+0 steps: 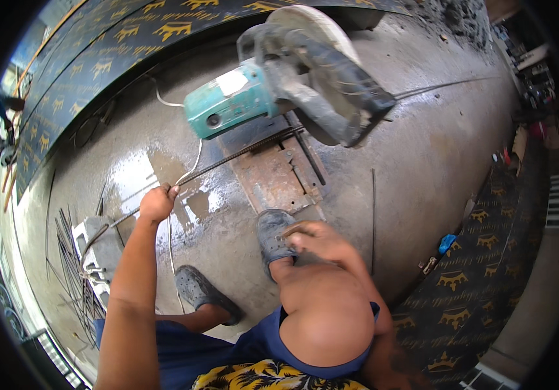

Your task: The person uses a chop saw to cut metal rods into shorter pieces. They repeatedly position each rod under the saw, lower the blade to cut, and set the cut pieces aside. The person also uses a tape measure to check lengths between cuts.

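Observation:
My left hand [158,203] is closed around a ribbed steel rebar [247,149]. The bar slants across the base plate [279,179] of a teal chop saw [227,101], passing under its raised head. Motion smears the saw's black handle [357,91] a little, and a large pale disc guard [318,29] rises behind it. My right hand [323,242] hovers by my bent knee, above a grey clog [274,237]. Its fingers are loosely bent and apart, with nothing visible in them. A second clog [204,292] is on the floor to the left.
A concrete block [100,244] stands at the left beside a bundle of thin steel rods [74,279]. A white cord [171,250] trails over the wet floor. Dark printed boards [117,55] line the far side, with another [468,279] at the right. A rod [373,221] lies right of the saw.

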The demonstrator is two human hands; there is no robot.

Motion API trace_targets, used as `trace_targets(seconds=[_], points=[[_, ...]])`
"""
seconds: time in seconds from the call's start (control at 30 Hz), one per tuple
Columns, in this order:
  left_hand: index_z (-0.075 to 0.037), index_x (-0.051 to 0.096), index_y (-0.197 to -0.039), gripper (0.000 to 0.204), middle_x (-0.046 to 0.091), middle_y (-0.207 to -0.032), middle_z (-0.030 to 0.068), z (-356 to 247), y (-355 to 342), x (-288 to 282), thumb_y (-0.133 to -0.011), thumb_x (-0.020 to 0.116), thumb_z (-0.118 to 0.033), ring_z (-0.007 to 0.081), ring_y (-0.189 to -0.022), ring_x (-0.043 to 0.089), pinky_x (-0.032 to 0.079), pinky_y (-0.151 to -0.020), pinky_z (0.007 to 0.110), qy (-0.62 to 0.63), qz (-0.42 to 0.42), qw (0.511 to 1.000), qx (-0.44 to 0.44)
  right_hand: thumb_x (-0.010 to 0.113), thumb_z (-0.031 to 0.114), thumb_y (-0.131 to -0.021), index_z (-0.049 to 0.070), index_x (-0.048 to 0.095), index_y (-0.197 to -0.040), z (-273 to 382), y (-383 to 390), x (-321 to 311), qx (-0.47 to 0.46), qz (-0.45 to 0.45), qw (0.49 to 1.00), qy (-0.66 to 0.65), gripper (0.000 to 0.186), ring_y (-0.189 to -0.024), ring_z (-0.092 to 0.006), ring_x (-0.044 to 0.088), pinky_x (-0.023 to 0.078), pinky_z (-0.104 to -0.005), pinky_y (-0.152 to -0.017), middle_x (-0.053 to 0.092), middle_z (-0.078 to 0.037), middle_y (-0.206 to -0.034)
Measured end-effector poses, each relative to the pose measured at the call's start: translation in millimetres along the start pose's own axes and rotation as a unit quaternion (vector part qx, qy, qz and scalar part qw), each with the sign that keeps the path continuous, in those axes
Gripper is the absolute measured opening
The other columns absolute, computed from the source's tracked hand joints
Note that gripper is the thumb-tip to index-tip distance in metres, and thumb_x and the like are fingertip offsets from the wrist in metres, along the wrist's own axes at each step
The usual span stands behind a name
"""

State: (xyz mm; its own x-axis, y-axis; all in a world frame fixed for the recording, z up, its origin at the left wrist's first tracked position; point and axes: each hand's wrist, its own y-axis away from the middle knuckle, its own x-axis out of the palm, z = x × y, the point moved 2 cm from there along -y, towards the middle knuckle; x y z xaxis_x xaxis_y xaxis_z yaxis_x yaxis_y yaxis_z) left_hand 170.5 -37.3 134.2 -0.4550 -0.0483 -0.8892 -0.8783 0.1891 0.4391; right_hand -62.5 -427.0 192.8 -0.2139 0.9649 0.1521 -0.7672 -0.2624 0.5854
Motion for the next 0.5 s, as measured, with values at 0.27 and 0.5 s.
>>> trace_targets(seconds=[0.27,0.5], points=[[-0.003,0.065,-0.105,0.047,0.072,-0.102,0.0233,101,5,54,-0.103,0.053,-0.049,0.0428,-0.101,0.068,0.052,-0.088,0.054,0.024,-0.031,0.999,0.009,0.059,0.041,-0.102,0.006,0.065,-0.101,208,85,-86,-0.276,-0.492,0.809,0.163,0.036,-0.066,-0.0122,0.053,0.04,-0.0267,-0.059,0.06,-0.003,-0.079],[-0.005,0.064,-0.109,0.047,0.071,-0.109,0.021,134,7,60,-0.104,0.05,-0.05,0.0413,-0.102,0.067,0.05,-0.092,0.052,-0.009,-0.052,0.999,0.005,0.061,0.058,-0.097,-0.001,0.064,-0.124,383,9,-48,-0.096,-0.256,0.896,0.35,0.065,-0.086,-0.0132,0.06,0.046,-0.0265,-0.073,0.067,-0.006,-0.103]])
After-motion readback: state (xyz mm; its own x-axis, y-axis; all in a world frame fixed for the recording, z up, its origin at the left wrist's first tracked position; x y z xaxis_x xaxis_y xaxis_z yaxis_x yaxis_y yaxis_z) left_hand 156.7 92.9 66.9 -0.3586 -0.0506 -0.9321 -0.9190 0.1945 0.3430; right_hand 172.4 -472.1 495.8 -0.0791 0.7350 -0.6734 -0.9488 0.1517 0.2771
